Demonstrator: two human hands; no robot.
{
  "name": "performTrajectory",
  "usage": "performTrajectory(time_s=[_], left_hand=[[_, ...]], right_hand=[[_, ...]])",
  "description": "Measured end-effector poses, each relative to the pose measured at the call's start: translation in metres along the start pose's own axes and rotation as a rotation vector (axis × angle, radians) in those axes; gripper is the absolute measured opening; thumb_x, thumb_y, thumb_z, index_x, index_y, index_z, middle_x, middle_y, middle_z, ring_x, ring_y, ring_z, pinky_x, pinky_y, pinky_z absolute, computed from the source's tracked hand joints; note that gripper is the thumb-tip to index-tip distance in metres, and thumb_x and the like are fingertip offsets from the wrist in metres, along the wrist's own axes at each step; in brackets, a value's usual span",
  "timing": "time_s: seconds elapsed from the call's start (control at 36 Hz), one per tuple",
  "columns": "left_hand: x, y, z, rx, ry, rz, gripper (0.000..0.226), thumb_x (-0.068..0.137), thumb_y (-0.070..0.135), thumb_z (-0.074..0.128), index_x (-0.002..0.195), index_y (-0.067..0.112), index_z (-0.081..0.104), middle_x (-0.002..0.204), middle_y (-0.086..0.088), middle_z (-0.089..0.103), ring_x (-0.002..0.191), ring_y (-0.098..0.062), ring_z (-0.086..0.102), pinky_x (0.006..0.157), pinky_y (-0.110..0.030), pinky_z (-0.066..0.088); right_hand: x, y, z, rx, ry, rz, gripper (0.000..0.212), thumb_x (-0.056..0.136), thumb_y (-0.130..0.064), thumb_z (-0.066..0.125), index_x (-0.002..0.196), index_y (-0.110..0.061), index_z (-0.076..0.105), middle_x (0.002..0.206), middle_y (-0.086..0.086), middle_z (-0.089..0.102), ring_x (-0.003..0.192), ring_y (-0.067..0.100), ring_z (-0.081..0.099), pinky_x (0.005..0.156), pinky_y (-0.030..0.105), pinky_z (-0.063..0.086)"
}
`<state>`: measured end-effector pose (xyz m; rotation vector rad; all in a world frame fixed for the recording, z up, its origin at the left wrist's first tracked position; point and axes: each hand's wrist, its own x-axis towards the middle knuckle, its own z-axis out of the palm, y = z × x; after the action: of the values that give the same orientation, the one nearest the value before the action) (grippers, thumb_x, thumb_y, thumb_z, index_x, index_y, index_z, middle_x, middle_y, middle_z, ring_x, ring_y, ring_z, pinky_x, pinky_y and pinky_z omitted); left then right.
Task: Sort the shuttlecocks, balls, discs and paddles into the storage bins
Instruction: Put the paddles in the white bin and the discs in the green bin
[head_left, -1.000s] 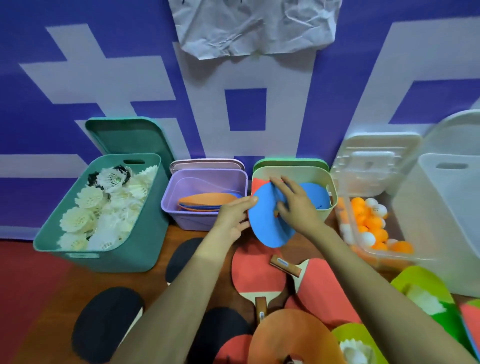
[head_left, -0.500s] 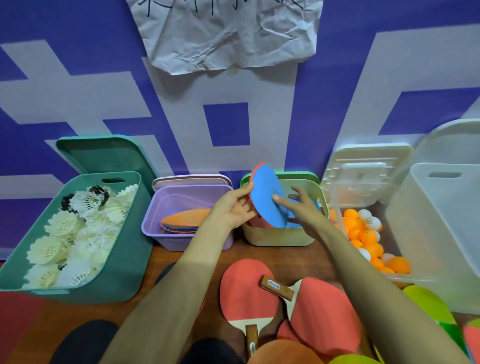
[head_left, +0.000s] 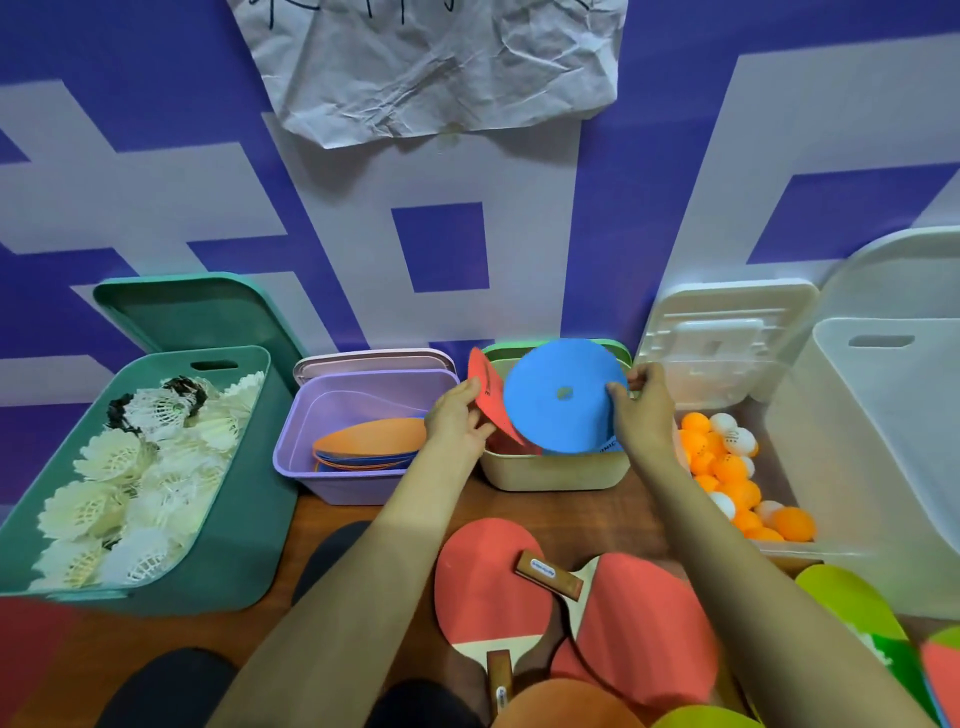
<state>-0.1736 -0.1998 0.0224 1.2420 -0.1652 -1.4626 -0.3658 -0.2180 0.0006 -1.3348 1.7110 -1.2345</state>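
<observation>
Over the beige bin (head_left: 553, 474), one blue disc (head_left: 561, 397) was pinched by the right hand (head_left: 641, 410) and one red disc (head_left: 488, 392) by the left hand (head_left: 457, 421).

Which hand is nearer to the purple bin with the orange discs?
Left. The left hand hovers just beside the purple bin, at its right edge; the right hand is beyond the blue disc.

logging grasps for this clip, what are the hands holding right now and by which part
The right hand pinches the blue disc at its right edge. The left hand grips the red disc by its left edge. Both are above the beige bin.
</observation>
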Motion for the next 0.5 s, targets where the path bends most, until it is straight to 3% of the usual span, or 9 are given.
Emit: performTrajectory(time_s=[0.08,0.17,0.25,0.31,0.39,0.47,0.5], left_hand=[[0.021,0.0,-0.004,0.255,0.126,0.129,0.02,0.089,-0.005,0.046,0.077,0.009,0.052,0.079,-0.011,0.051,0.074,-0.024,0.049,0.065,-0.034,0.045],[0.046,-0.001,-0.007,0.532,0.207,0.249,0.023,0.084,0.004,0.048,0.064,0.013,0.039,0.066,-0.008,0.043,0.071,-0.022,0.045,0.063,-0.037,0.045],[0.048,0.003,0.003,0.683,0.158,0.32,0.035,0.086,0.007,0.046,0.056,0.017,0.03,0.045,0.005,0.033,0.055,-0.02,0.036,0.061,-0.033,0.041],[0.046,0.005,0.012,0.749,0.156,0.361,0.031,0.086,0.005,0.043,0.062,0.018,0.028,0.051,0.002,0.034,0.054,-0.019,0.034,0.057,-0.031,0.036],[0.039,0.005,0.017,0.874,0.16,0.409,0.024,0.083,-0.003,0.038,0.071,0.015,0.029,0.069,-0.021,0.041,0.063,-0.018,0.035,0.054,-0.037,0.033],[0.031,-0.002,0.018,1.062,0.122,0.465,0.022,0.086,-0.011,0.036,0.104,0.001,0.037,0.093,-0.011,0.044,0.084,-0.027,0.047,0.069,-0.036,0.037],[0.03,-0.005,0.018,1.139,0.103,0.475,0.032,0.087,-0.011,0.036,0.118,-0.001,0.034,0.103,-0.019,0.05,0.093,-0.032,0.05,0.074,-0.036,0.038]], right_hand=[[0.009,0.003,-0.008,-0.144,0.023,-0.079,0.013,0.092,-0.005,0.05,0.093,-0.012,0.039,0.088,0.006,0.051,0.077,0.022,0.047,0.065,0.027,0.029],[0.015,0.013,-0.008,-0.249,0.0,-0.079,0.012,0.092,-0.008,0.049,0.091,-0.013,0.038,0.085,0.007,0.052,0.073,0.025,0.047,0.06,0.03,0.03],[0.017,0.019,-0.003,-0.278,-0.026,-0.076,0.011,0.092,-0.007,0.047,0.09,-0.013,0.038,0.083,0.008,0.051,0.072,0.023,0.047,0.054,0.031,0.031],[0.02,0.021,0.001,-0.241,-0.032,-0.044,0.01,0.092,-0.007,0.047,0.091,-0.012,0.038,0.085,0.01,0.052,0.074,0.024,0.047,0.058,0.031,0.031],[0.022,0.022,0.006,-0.269,-0.062,-0.042,0.007,0.093,-0.008,0.046,0.095,-0.009,0.039,0.091,0.017,0.054,0.077,0.026,0.048,0.06,0.029,0.031],[0.025,0.028,0.011,-0.427,-0.096,-0.05,0.016,0.095,-0.016,0.043,0.109,-0.009,0.045,0.101,0.017,0.054,0.091,0.032,0.054,0.072,0.032,0.04],[0.026,0.031,0.011,-0.474,-0.076,-0.047,0.018,0.096,-0.026,0.041,0.107,-0.014,0.049,0.102,0.014,0.055,0.096,0.03,0.055,0.079,0.035,0.042]])
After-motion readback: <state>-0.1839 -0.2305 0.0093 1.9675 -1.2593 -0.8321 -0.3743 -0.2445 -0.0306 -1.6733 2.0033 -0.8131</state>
